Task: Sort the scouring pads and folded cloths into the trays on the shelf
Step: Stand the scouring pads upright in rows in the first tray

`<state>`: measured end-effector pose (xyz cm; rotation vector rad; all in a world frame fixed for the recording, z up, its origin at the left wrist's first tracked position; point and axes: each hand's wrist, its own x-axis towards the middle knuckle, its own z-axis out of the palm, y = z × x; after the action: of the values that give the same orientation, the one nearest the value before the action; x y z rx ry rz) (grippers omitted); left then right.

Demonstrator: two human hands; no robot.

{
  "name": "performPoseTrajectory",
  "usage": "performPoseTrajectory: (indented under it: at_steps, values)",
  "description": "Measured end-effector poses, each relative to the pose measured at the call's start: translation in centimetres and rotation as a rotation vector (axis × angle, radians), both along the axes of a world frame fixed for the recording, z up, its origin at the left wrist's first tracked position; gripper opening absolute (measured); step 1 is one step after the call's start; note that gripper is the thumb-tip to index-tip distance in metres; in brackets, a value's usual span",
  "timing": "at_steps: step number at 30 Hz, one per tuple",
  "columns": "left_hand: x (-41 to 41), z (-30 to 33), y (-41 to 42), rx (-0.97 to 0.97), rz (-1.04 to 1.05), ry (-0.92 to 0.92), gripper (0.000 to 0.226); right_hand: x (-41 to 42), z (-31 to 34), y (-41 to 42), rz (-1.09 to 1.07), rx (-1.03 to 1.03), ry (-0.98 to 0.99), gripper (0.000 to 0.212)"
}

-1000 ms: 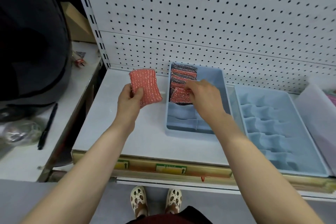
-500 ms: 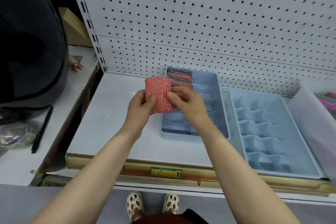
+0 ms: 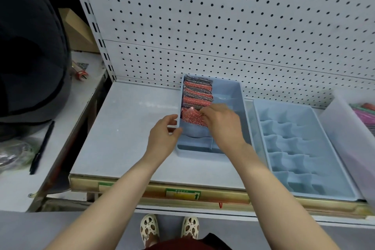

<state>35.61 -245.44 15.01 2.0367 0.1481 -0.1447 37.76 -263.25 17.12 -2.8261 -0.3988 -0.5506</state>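
Note:
A light blue divided tray point(image 3: 236, 95) stands on the white shelf point(image 3: 125, 128). Its left column holds a row of several red and grey scouring pads point(image 3: 197, 93) standing on edge. My right hand point(image 3: 221, 122) reaches into the tray and pinches a red scouring pad point(image 3: 191, 117) at the near end of that row. My left hand point(image 3: 164, 136) rests at the tray's left rim, thumb and fingers around the edge, holding no pad. No folded cloths are visible.
A second light blue tray point(image 3: 300, 148) with several wavy compartments lies to the right. A translucent bin point(image 3: 349, 134) with pink items stands at the far right. The pegboard wall point(image 3: 223, 26) rises behind. A pen point(image 3: 41, 148) lies on the left side table.
The red pad passed from my left hand to my right hand and went down into the tray behind the row. My left hand dropped to the tray's left rim.

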Motion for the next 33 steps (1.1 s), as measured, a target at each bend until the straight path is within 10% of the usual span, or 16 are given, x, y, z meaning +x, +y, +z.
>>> performPoseTrajectory:
  at_steps: [14,19,33]
  values:
    - [0.2,0.2,0.6,0.019,-0.072,0.025,0.046,-0.4,-2.4,0.9,0.040,-0.008,0.061,0.036]
    - [0.5,1.1,0.5,0.225,-0.181,-0.228,0.047,-2.4,-1.4,-0.9,-0.059,0.091,0.052,0.033]
    - [1.7,8.7,-19.9,0.202,-0.779,-0.508,0.046,-17.2,5.7,-24.7,-0.685,0.055,0.034,0.050]
